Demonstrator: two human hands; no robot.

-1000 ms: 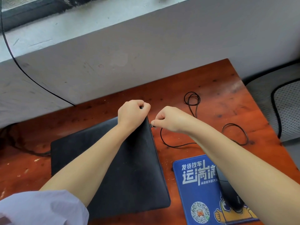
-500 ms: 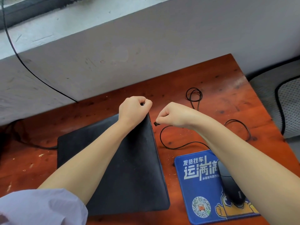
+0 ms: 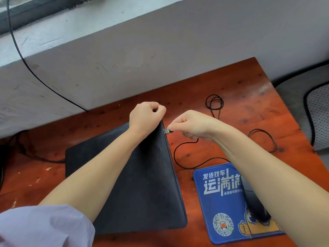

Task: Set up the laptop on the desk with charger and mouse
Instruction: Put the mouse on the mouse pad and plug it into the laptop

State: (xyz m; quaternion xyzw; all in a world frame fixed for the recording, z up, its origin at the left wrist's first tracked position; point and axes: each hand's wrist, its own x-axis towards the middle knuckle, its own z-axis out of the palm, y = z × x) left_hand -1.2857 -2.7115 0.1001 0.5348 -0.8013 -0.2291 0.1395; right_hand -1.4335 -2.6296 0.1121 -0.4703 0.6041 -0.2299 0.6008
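A closed black laptop lies on the reddish wooden desk. My left hand grips the laptop's far right corner and tilts that edge up. My right hand pinches a silver USB plug just beside the laptop's right edge, a small gap apart. The plug's thin black cable loops across the desk toward a black mouse, which rests on a blue mouse pad and is partly hidden by my right forearm. Another black cable reaches the laptop's left side.
A white wall and window ledge rise right behind the desk, with a black wire hanging down them. A mesh chair stands past the desk's right edge. More mouse cable coils lie at the back right.
My right hand has turned so the USB plug's metal tip now shows, held close to the laptop's right edge. My left hand keeps its hold on the corner.
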